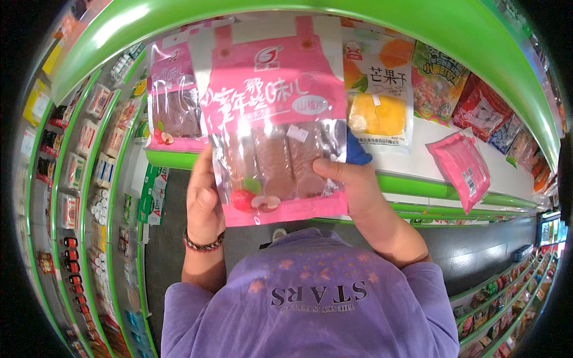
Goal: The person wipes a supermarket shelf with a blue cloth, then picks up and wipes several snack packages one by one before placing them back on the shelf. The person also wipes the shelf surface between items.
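A pink plastic bag of hawthorn slices (pixel 277 156), with clear windows onto stacked brown discs, is held upright between my hands. My right hand (pixel 353 179) grips its lower side edge, thumb across the front. At the opposite lower edge is my left hand (pixel 206 197), its fingers partly hidden behind the bag; a braided bracelet circles that wrist. Beside it, a similar pink bag (pixel 174 98) stands on the shelf. To the right stands a dried mango bag (pixel 380 94), and something blue (pixel 357 147) shows just behind my right hand. Another pink bag (pixel 465 165) lies at the shelf's front edge.
A curved green shelf edge (pixel 286 6) passes above the bags. Candy bags (pixel 438 80) and a red bag (pixel 481 107) continue along the shelf to the right. Stocked shelves (pixel 85 179) rise on the left, more (pixel 501 295) at lower right. Green cartons (pixel 153 192) stand on the dark floor.
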A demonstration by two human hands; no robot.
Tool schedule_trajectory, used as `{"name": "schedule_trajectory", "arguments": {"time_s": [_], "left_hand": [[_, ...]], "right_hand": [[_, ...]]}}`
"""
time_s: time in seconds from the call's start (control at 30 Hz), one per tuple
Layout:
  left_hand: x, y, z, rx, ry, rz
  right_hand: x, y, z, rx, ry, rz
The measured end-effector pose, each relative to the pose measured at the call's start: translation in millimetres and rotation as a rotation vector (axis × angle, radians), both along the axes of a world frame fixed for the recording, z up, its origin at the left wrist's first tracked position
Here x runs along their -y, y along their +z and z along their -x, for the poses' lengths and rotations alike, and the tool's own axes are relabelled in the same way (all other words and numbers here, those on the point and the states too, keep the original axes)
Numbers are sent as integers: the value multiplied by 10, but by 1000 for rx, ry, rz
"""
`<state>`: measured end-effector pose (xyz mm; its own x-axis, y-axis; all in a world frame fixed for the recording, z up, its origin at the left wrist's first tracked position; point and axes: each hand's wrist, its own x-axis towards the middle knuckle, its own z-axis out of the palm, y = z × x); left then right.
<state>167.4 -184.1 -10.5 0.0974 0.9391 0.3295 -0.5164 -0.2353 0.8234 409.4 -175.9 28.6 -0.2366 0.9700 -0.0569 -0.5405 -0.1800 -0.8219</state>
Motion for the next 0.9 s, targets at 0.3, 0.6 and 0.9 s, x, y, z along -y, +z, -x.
{"name": "schedule_trajectory", "arguments": {"time_s": [0.3,0.6,0.9], "left_hand": [[47,-114,24,85,-144,183],[123,-49,726,18,288,6],[262,-320,1422,35,467,57]], "right_hand": [[-34,-156,76,67,42,-142],[-216,447,188,-89,-181,-458],[-407,93,176,1561,143,-1009]]}}
